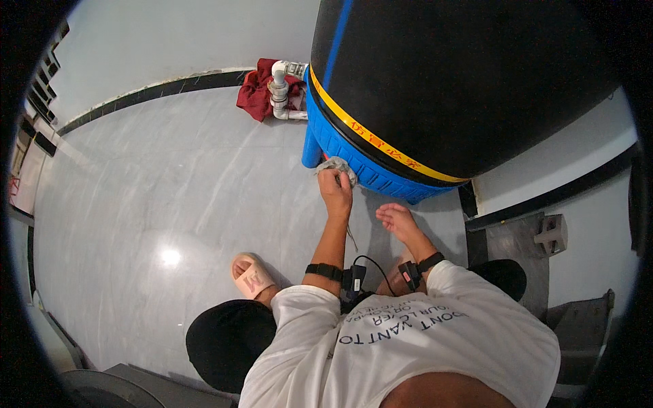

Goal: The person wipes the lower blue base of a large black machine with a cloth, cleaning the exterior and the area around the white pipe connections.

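My left hand (335,194) is shut on a crumpled grey cloth (336,164), which is pressed up against the blue ribbed plastic base (380,176) of a large black tank (449,76). A thin strand dangles below that hand. To its right, my right hand (399,222) hovers just short of the base, fingers loosely bent and nothing visible in them. A yellow band (393,150) bearing red writing circles the tank above the base. The base's blue leg (311,148) stands on the floor near the cloth.
White plastic pipework (279,92) comes out of the tank's left side, with a dark red cloth (255,97) bunched behind it. Grey marbled tile floor (178,194) spreads left. My slippered foot (251,275) is on it. At right lies a grey block-shaped object (552,234) near the wall.
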`<state>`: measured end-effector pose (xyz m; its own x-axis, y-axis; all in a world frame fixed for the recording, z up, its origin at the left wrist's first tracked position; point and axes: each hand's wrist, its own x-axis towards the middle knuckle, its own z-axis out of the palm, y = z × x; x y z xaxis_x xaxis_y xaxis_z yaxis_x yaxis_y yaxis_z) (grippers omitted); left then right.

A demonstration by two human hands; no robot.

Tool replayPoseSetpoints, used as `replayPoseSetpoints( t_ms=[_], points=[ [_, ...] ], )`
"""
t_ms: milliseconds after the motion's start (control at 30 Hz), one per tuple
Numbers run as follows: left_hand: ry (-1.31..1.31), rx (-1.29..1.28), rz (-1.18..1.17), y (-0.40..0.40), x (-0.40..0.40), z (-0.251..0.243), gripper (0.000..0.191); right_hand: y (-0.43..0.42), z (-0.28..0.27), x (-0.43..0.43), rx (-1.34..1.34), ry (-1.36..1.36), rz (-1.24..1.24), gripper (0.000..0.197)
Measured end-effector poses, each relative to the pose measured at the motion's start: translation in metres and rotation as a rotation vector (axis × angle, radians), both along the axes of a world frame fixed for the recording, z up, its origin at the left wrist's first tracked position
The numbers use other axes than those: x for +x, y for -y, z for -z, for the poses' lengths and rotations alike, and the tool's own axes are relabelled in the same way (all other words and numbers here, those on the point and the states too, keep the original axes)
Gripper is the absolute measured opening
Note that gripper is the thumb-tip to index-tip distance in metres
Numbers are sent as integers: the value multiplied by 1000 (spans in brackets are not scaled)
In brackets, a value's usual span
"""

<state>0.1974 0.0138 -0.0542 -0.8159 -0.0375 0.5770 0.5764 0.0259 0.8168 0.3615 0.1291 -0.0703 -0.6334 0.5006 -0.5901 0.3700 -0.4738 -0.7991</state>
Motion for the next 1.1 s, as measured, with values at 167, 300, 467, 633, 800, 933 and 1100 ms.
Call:
replayPoseSetpoints(
  t_ms=[167,300,467,633,800,933,1100],
  points=[
    [-2,60,48,-5,2,-41,14,0,4,10,-51,-32,-5,12],
    [-16,46,35,-4,-3,-17,16,-6,1,4,-19,-10,6,11],
    [-65,-304,174,19,-5,34,17,0,-11,-5,-20,-63,-4,9],
    [303,-633,28,24,-19,40,27,-10,-18,6,56,-24,-3,8],
    [357,-315,108,16,-39,0,46,-20,-9,25,23,14,47,10],
    [652,202,260,19,-39,-35,42,-26,-5,30,7,12,65,11],
    [616,618,393,9,-31,-76,37,-21,-7,16,32,47,55,11]
  ],
)
